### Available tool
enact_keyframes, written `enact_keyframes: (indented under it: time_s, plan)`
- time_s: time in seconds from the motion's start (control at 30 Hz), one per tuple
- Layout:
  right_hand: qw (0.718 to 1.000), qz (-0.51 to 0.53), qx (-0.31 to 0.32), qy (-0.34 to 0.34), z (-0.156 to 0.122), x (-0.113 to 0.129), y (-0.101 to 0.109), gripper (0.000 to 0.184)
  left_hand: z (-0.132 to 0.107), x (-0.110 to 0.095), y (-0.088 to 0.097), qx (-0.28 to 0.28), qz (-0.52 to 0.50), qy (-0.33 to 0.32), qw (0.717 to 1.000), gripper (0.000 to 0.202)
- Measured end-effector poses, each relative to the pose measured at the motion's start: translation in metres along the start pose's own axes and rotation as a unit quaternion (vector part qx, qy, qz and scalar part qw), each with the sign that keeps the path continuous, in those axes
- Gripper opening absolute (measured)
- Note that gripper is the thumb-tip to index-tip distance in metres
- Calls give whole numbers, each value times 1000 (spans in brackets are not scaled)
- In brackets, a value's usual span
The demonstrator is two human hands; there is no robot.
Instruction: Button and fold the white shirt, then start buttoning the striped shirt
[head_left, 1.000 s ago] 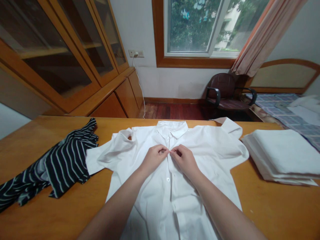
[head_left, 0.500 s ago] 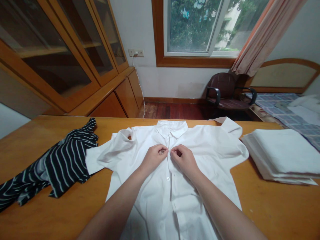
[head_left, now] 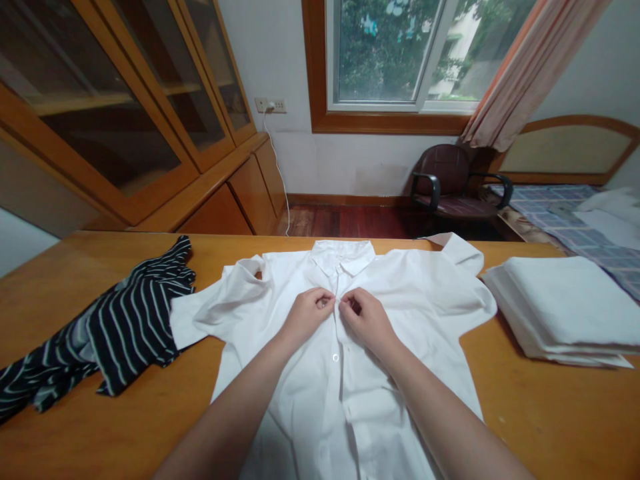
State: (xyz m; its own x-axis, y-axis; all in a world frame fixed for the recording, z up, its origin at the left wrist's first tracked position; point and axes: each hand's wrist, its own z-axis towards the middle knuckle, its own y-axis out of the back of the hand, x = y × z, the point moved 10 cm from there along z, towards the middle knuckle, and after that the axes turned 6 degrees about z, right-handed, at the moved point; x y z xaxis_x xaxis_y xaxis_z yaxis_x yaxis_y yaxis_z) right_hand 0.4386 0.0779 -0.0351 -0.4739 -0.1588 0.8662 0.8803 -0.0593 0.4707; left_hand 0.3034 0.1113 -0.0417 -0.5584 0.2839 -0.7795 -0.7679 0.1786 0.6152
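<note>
Head view: both hands, fingertips together, pinch the white shirt mid-front; the cabinet contains shelves.

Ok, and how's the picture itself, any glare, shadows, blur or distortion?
Head view: the window is bright, the cabinet dim and stretched toward the left edge, likely lens distortion; soft shadows mark folds in the white shirt; a darker one edges the white stack; little motion blur, but detail between the fingers is too small to tell.
</note>
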Motion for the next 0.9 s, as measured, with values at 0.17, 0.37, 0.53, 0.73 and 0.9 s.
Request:
enact_keyframes:
  time_s: [0.17,0.37,0.53,0.73,0.9]
  plan:
    - [1000,10,4,-2,2,-4,-1,7,1,4,-1,0,-11,5,1000,17]
    - [1000,24,4,-3,3,-8,-1,10,1,2,-2,8,-17,6,1000,19]
    - [1000,17,1,-8,2,-8,0,11,0,1,-2,9,-9,2,1000,19]
    - [1000,9,3,5,2,-5,0,11,-1,-5,0,4,2,-10,1000,16]
    - [1000,-2,4,13,2,-4,-1,10,-1,-6,-1,3,24,-22,999,14]
